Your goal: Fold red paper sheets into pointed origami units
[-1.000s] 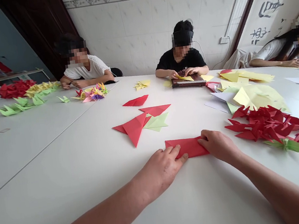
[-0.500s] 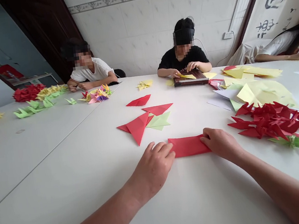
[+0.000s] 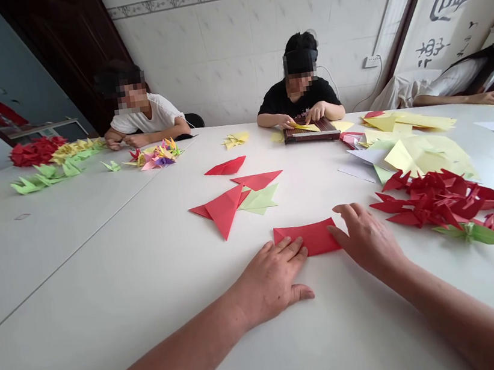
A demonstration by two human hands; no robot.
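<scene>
A red sheet of paper [image 3: 318,237], folded into a rectangle, lies on the white table in front of me. My left hand [image 3: 277,275] rests on its left part with fingers stretched flat and thumb apart. At the right edge of the sheet is my right hand [image 3: 367,239], its thumb touching the paper and its fingers spread apart. Just beyond lie folded red paper triangles [image 3: 225,209] and a light green folded paper [image 3: 260,198]. To the right of my right hand is a pile of red folded paper pieces [image 3: 444,198] with a green one [image 3: 485,232] at its near side.
Loose yellow sheets [image 3: 434,154] lie at the right. Across the table [image 3: 110,324], one person [image 3: 303,95] handles yellow paper on a dark slatted board [image 3: 313,132]; another person [image 3: 147,116] sits left. Multicoloured paper cranes [image 3: 158,154] and green ones [image 3: 48,176] stand at the far left.
My left hand has gone from gripping the sheet's left edge to lying flat on it, further right. My right hand has loosened, its fingers opening away from the right edge.
</scene>
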